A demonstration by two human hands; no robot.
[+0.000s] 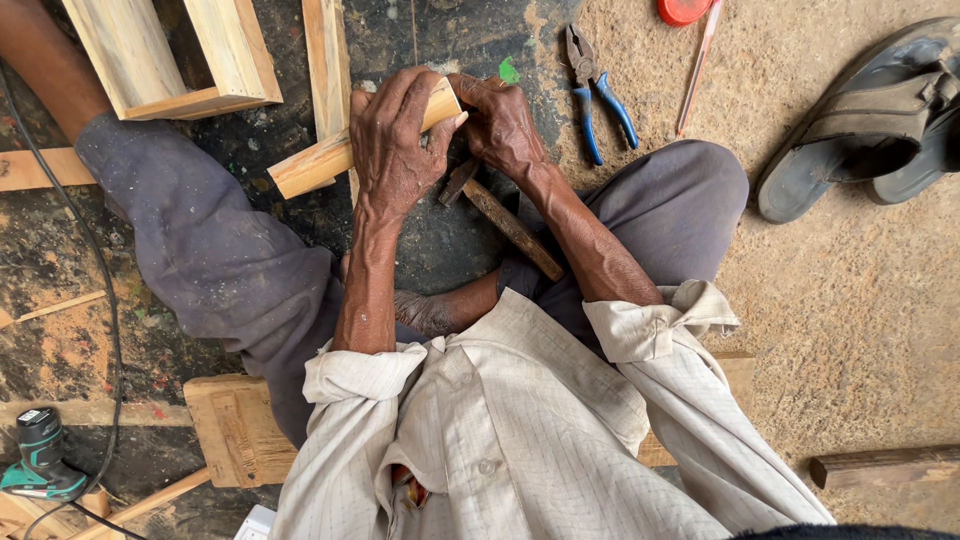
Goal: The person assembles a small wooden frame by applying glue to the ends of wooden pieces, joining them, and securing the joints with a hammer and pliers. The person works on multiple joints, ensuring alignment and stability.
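Wood stick (320,160) lies tilted on the dark floor by the person's knees, and the left hand (395,140) has its fingers wrapped tight around its end. Right hand (500,120) curls closed against that same end, above a hammer (500,218) lying under the wrists. Farther off sit blue pliers (598,95), a wooden box frame (175,55) and grey sandals (870,120).

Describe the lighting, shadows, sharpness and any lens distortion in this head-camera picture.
Head view: soft, even daylight, no glare; only faint shadows under the sandals and pliers. Left hand, right hand and the wood block they grip are sharp; the hammer too. Wide lens bends the edges: the drill and shirt look stretched.
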